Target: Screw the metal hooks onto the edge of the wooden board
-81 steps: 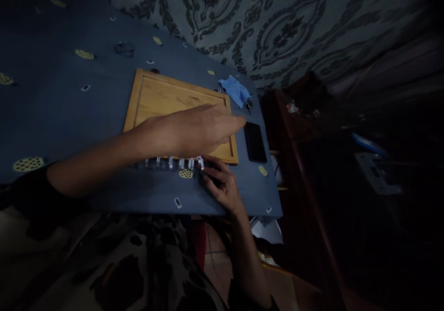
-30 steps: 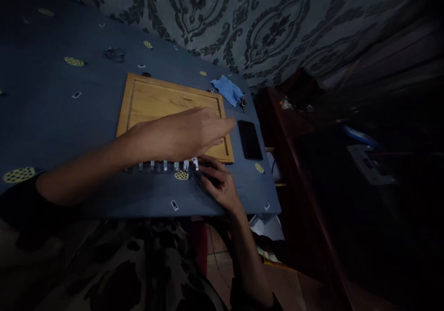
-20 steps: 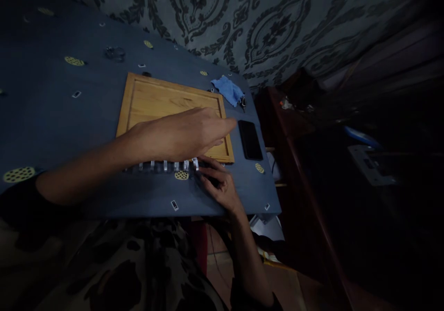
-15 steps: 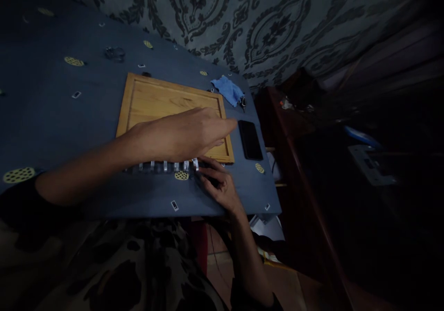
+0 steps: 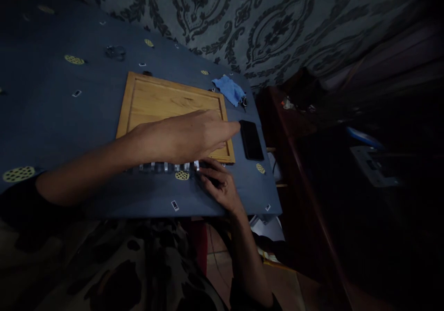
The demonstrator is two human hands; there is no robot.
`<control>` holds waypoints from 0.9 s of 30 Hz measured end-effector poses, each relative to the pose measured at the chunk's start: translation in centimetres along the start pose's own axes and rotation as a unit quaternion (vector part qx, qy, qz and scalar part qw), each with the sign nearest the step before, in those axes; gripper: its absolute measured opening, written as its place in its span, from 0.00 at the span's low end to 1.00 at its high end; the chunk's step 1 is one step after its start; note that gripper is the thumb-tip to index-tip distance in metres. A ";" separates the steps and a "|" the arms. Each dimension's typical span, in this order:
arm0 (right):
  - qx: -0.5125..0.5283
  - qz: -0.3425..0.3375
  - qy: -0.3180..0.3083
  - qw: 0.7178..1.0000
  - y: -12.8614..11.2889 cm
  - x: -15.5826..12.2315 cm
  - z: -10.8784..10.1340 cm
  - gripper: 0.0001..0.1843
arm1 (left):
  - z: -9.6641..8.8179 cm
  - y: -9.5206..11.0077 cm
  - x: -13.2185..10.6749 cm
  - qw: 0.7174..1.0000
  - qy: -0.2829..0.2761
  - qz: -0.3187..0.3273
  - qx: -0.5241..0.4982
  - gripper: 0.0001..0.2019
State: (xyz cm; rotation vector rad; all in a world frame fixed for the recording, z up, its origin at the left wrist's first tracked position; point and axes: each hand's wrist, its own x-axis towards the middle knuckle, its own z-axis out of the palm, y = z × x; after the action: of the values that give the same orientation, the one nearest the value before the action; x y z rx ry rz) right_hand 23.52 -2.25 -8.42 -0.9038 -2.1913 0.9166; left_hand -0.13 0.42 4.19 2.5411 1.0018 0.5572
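My left hand [image 5: 197, 135] reaches palm down over the framed wooden board [image 5: 163, 97], one finger stretched to the right near its right rim. Its other fingers are mostly hidden, and nothing shows in its grasp. A row of small shiny upright pieces [image 5: 165, 166] runs along the board's near edge, partly covered by my left forearm. At the right end of this row rests my right hand [image 5: 219, 183], fingers bent but apart. Its fingertips are at the last shiny piece [image 5: 196, 165]; whether they touch it is hard to see.
A black phone [image 5: 251, 139] lies right of the board. Behind it are a crumpled blue cloth [image 5: 229, 90] and a small dark item. A dark, clear-looking object [image 5: 115, 52] sits at the back left. The blue tablecloth [image 5: 135, 200] ends before a dark red wooden edge [image 5: 294, 149].
The last shiny piece at my right fingertips stands a little straighter than before. Both hands keep nearly the same places; the view shifts slightly.
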 end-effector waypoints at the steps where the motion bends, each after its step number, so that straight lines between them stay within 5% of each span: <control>1: 0.000 0.000 0.001 1.000 0.0 0.0 0.0 0.11 | 0.0 0.1 0.0 1.000 -0.001 -0.002 0.001 0.07; 22: 0.007 0.014 0.006 1.000 0.2 -0.1 0.1 0.12 | -0.1 0.3 0.2 1.000 -0.018 0.011 0.001 0.09; 27: 0.005 0.000 0.009 1.000 0.2 -0.1 0.1 0.12 | 0.5 0.2 0.3 0.998 0.035 0.021 0.053 0.08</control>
State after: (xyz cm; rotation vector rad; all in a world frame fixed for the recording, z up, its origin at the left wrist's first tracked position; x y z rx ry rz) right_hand 23.56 -2.22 -8.61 -0.9041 -2.1708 0.9146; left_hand 0.41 0.40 3.93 2.6580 1.0290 0.6252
